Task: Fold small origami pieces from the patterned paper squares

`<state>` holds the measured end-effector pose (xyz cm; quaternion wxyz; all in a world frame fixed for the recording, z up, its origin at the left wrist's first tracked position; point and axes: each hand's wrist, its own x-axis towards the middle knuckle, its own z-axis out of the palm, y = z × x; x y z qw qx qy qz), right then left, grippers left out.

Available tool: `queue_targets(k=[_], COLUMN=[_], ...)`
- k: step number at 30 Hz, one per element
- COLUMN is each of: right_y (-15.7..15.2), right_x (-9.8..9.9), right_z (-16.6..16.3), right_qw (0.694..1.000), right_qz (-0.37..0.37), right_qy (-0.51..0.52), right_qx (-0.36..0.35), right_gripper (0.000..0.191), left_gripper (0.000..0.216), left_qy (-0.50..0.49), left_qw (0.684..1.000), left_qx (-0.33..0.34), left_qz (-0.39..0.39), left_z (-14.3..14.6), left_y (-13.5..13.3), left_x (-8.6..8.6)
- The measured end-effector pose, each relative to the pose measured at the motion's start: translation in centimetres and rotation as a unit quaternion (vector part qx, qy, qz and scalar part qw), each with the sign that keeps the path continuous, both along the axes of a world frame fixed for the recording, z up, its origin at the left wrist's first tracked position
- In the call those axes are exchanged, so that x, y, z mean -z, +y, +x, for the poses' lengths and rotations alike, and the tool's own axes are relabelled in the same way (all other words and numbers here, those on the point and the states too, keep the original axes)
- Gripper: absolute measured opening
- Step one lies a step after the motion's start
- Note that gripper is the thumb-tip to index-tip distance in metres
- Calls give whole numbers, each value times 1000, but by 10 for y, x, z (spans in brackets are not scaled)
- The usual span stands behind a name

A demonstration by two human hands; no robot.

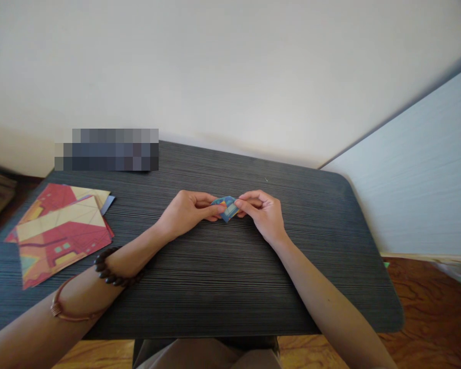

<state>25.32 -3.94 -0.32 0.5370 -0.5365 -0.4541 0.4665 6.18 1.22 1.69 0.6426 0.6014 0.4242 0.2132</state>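
Note:
A small folded piece of patterned paper (226, 207), mostly blue with orange and yellow, sits between my two hands at the middle of the dark table (223, 277). My left hand (188, 211) pinches its left side with thumb and fingers closed. My right hand (264, 212) pinches its right side the same way. Both hands rest on or just above the tabletop. Dark beads and a copper-coloured bangle circle my left forearm.
A stack of patterned paper sheets (59, 230), red, cream and orange, lies at the table's left. A blurred-out dark object (106, 149) sits at the back left. A white wall runs behind, a pale panel (418, 189) stands to the right, over wooden floor.

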Motion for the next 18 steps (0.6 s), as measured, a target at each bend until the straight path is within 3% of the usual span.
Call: queue_targets(k=[8,18], right_y=[0,-1], right_x=[-1,-4], right_z=[2,4], right_qw=[996,996], right_qz=[-13,-20], right_qy=[-56,-47], right_qx=[-63,-72], right_gripper=[27,30], left_gripper=[28,33], left_qy=[1,-22], left_qw=[1000,1000], left_qx=[-16,-1], left_qz=[3,6], left_z=[-1,-1], left_y=[0,0], left_x=[2,1])
